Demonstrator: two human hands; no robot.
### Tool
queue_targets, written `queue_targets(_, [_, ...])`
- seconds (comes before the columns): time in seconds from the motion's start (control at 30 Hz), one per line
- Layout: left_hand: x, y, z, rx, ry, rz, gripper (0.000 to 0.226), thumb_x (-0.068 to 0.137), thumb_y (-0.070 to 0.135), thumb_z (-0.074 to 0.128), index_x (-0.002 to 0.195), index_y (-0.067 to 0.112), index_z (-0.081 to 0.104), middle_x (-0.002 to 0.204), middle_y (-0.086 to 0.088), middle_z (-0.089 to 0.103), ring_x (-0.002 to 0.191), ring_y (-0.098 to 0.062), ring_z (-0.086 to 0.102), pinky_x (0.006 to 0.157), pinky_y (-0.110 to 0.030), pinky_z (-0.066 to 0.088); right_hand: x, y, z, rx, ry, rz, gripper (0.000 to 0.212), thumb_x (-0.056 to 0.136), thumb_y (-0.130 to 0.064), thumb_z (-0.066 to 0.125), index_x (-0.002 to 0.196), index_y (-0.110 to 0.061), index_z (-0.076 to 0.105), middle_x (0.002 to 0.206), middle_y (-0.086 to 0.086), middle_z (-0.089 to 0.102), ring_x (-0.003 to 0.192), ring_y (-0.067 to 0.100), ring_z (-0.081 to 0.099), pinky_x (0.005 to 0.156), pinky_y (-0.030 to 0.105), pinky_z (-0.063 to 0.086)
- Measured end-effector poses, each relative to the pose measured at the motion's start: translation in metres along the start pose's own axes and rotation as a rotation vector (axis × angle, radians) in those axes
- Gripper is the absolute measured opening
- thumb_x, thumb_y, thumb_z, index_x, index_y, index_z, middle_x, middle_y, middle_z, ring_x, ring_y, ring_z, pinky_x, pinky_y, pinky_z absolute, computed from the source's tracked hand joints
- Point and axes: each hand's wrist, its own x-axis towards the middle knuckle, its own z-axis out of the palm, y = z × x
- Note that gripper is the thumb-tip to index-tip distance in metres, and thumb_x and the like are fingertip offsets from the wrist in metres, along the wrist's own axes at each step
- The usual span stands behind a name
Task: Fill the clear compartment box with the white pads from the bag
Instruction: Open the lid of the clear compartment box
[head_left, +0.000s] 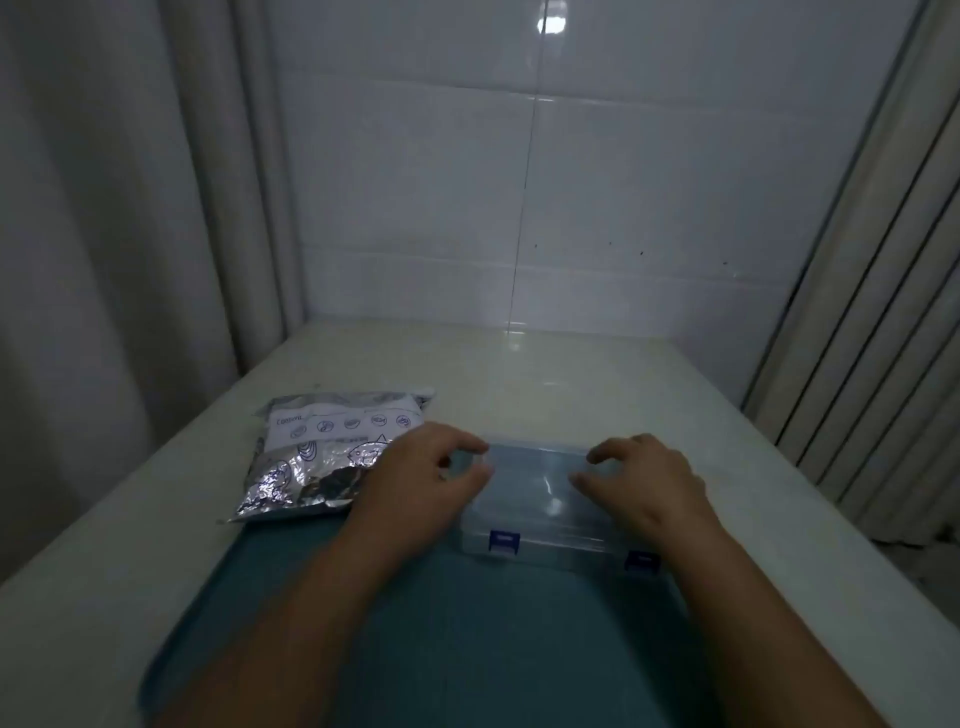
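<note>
Edges first?

Far edge of worktop (571, 374) butted against tiled wall (623, 208); curtain (104, 208) down the left side, ribbed panel (883, 312) down the right. Teal tray (467, 623) across the near half, near rim out of frame.

Room to move?

Open stretch of pale worktop between box and wall, plus a strip to the right of the tray. Tighter on the left: foil bag (311, 467) lying flat there, near edge touching the tray's far-left corner.

Counts?

One clear compartment box (535, 483), lid down, at the far end of the tray. Two blue latches (505, 541) on its near side, the right-hand latch (643, 561) just beside the right wrist. One bag, one tray. White pads hidden, so no count possible.

And the grips?

Two, both holding the box. Left grip (431, 467) curled round the box's left end, thumb and fingers pinching it, just beside the bag. Right grip (649, 478) curled over the right end, fingertips on the lid, thumb nearer the front.
</note>
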Motion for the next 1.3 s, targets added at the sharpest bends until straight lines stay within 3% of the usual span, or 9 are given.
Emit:
queue_targets(0.1, [-0.001, -0.008, 0.007, 0.189, -0.204, -0.026, 0.035, 0.079, 0.048, 0.069, 0.111, 0.033, 0.070, 0.126, 0.015, 0.058, 0.108, -0.005, 0.053, 0.096, -0.028, 0.045, 0.002, -0.001, 0.010, 0.009, -0.024, -0.012, 0.047, 0.081, -0.063, 0.058, 0.121, -0.038, 0.061, 0.136, -0.002, 0.049, 0.124, 0.027, 0.042, 0.101, 0.039, 0.039])
queue_targets(0.17, [-0.002, -0.009, 0.008, 0.232, -0.280, -0.054, 0.041, 0.079, 0.050, 0.070, 0.117, 0.033, 0.067, 0.134, 0.016, 0.054, 0.118, -0.005, 0.047, 0.101, -0.026, 0.039, 0.005, -0.006, 0.015, 0.019, -0.008, -0.027, 0.048, 0.082, -0.063, 0.058, 0.121, -0.036, 0.062, 0.134, -0.001, 0.050, 0.123, 0.026, 0.044, 0.100, 0.038, 0.040])
queue_targets(0.27, [-0.002, -0.009, 0.005, 0.233, -0.275, -0.065, 0.042, 0.081, 0.050, 0.069, 0.119, 0.035, 0.065, 0.136, 0.018, 0.052, 0.110, 0.002, 0.047, 0.092, -0.018, 0.037, 0.006, -0.010, 0.018, 0.037, 0.000, -0.063, 0.051, 0.084, -0.062, 0.056, 0.124, -0.032, 0.063, 0.134, 0.000, 0.054, 0.120, 0.023, 0.050, 0.099, 0.036, 0.042])
queue_targets(0.37, [-0.005, -0.008, 0.004, 0.263, -0.262, -0.086, 0.040, 0.083, 0.049, 0.067, 0.121, 0.037, 0.064, 0.138, 0.021, 0.051, 0.112, 0.000, 0.052, 0.098, -0.021, 0.040, -0.001, -0.001, 0.012, 0.120, -0.040, -0.103, 0.050, 0.087, -0.052, 0.060, 0.129, -0.026, 0.060, 0.144, -0.002, 0.049, 0.128, 0.018, 0.048, 0.104, 0.027, 0.036])
queue_targets(0.53, [-0.006, -0.008, 0.002, 0.307, -0.263, -0.114, 0.043, 0.086, 0.049, 0.063, 0.126, 0.035, 0.061, 0.142, 0.021, 0.046, 0.122, -0.005, 0.050, 0.105, -0.026, 0.038, -0.008, 0.031, -0.005, 0.146, -0.051, -0.068, 0.041, 0.082, -0.044, 0.068, 0.122, -0.036, 0.064, 0.152, -0.005, 0.035, 0.135, 0.022, 0.039, 0.113, 0.040, 0.031])
queue_targets(0.73, [-0.005, -0.007, -0.002, 0.335, -0.271, -0.154, 0.046, 0.086, 0.051, 0.062, 0.129, 0.036, 0.058, 0.145, 0.023, 0.042, 0.127, -0.004, 0.047, 0.105, -0.024, 0.034, -0.006, 0.033, -0.005, 0.318, -0.235, -0.074, 0.058, 0.081, -0.031, 0.074, 0.135, -0.029, 0.055, 0.151, -0.006, 0.036, 0.135, 0.018, 0.039, 0.111, 0.031, 0.029])
queue_targets(1.0, [-0.005, -0.008, 0.000, 0.261, -0.270, -0.216, 0.046, 0.082, 0.044, 0.067, 0.126, 0.041, 0.059, 0.145, 0.025, 0.041, 0.128, -0.004, 0.046, 0.106, -0.025, 0.034, -0.009, 0.030, -0.009, 0.314, -0.265, -0.080, 0.061, 0.081, -0.028, 0.075, 0.137, -0.029, 0.052, 0.151, -0.005, 0.033, 0.137, 0.020, 0.035, 0.112, 0.031, 0.027])
queue_targets(1.2, [-0.014, 0.005, 0.021, 0.440, -0.312, -0.137, 0.050, 0.100, 0.035, 0.034, 0.149, 0.037, 0.028, 0.160, 0.006, 0.016, 0.142, -0.015, 0.028, 0.110, -0.029, 0.027, -0.008, 0.023, -0.009, 0.300, -0.337, -0.077, 0.064, 0.082, -0.020, 0.071, 0.140, -0.034, 0.048, 0.159, -0.004, 0.018, 0.142, 0.022, 0.025, 0.113, 0.032, 0.024])
queue_targets(1.3, [-0.015, 0.004, 0.024, 0.435, -0.295, -0.142, 0.051, 0.100, 0.033, 0.033, 0.150, 0.038, 0.025, 0.161, 0.005, 0.014, 0.143, -0.015, 0.026, 0.111, -0.029, 0.027, -0.012, 0.020, -0.006, 0.262, -0.392, -0.099, 0.077, 0.081, -0.012, 0.071, 0.146, -0.036, 0.038, 0.162, -0.006, 0.002, 0.147, 0.023, 0.016, 0.115, 0.031, 0.020])
